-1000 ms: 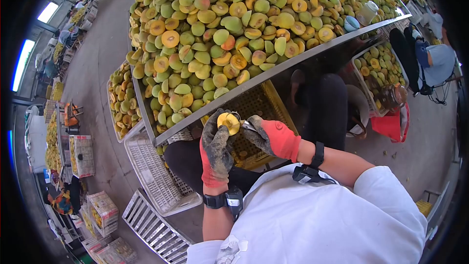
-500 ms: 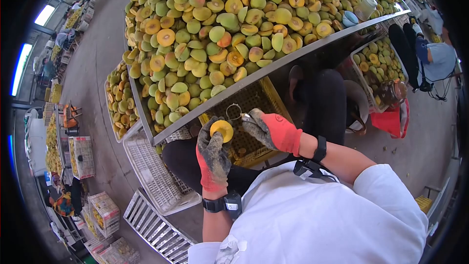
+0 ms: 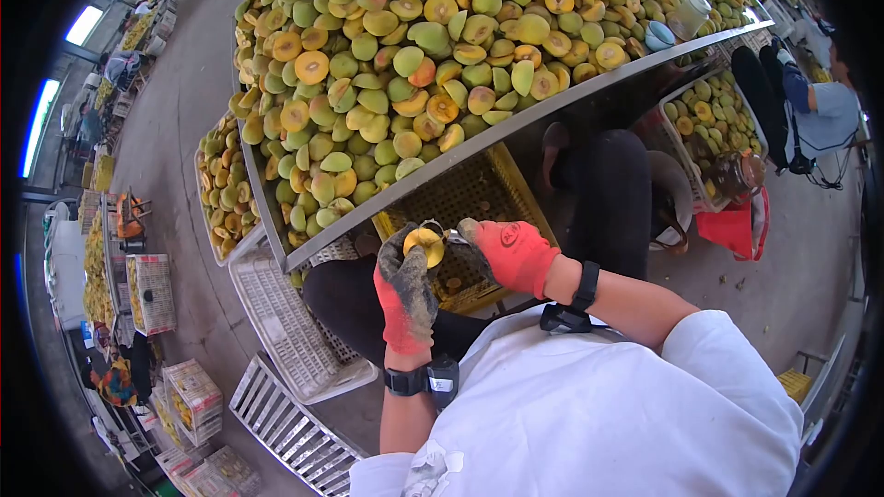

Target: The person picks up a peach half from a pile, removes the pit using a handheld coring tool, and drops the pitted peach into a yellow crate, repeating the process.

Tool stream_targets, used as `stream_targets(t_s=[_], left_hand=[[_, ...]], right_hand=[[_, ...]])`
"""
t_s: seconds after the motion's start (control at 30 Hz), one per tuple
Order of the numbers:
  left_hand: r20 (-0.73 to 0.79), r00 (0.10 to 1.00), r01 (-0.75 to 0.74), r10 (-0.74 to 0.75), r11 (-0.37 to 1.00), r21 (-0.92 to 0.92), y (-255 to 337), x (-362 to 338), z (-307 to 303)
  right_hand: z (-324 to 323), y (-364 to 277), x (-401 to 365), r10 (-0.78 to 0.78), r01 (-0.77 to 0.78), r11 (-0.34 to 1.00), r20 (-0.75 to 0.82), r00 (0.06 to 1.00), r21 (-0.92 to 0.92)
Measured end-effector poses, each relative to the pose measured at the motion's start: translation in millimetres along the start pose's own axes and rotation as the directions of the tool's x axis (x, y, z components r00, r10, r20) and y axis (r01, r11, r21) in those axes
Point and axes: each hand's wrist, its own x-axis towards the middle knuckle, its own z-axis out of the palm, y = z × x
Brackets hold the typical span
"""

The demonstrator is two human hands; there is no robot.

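A yellow half fruit (image 3: 424, 246), cut face up, is held in the fingers of my left hand (image 3: 407, 290), which wears a red glove with a dirty grey palm. My right hand (image 3: 512, 256), gloved the same way, is closed on a small metal ring tool (image 3: 451, 235). The tool's ring end is at the fruit, partly hidden by it. Both hands are above a yellow crate (image 3: 506, 193) near the edge of a metal table (image 3: 516, 125) heaped with halved green and yellow fruit (image 3: 368, 83).
White crates (image 3: 299, 331) stand at the left below the table. A fruit-filled crate (image 3: 714, 120) and a red bag (image 3: 737, 225) are at the right. Another person (image 3: 824, 110) sits at the far right. A bowl (image 3: 659, 35) and a cup (image 3: 689, 14) rest by the fruit.
My right hand has moved left and slightly down, bringing the ring from beside the fruit to it. My left hand has shifted slightly right.
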Motion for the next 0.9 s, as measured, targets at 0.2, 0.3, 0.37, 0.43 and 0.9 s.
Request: stream_targets(t_s=[0.2, 0.3, 0.37, 0.43, 0.9], left_hand=[[-0.051, 0.999, 0.003, 0.001, 0.997, 0.078, -17.8, 3.2, -11.0], [-0.158, 0.984, 0.09, -0.08, 0.994, 0.06, -14.6, 1.3, -8.4], [-0.152, 0.986, 0.079, -0.071, 0.995, 0.052, -16.0, 1.1, -12.3], [-0.149, 0.987, 0.064, -0.057, 0.997, 0.04, -20.9, 3.7, -18.1], [-0.287, 0.875, -0.266, 0.39, 0.882, 0.389, 62.0, -9.9, -156.6]], right_hand=[[4.9, -3.2, 7.0, 0.091, -0.083, 0.992, 0.093, 0.991, -0.095], [15.6, 0.6, 9.1, 0.034, -0.028, 0.996, 0.067, 0.997, -0.086], [19.9, 0.5, 12.0, 0.043, -0.036, 0.996, 0.079, 0.996, -0.081], [23.3, 0.2, 15.6, 0.046, -0.039, 0.996, 0.092, 0.995, -0.08], [57.9, 88.0, 14.1, 0.387, -0.438, 0.865, 0.23, 0.893, 0.246]])
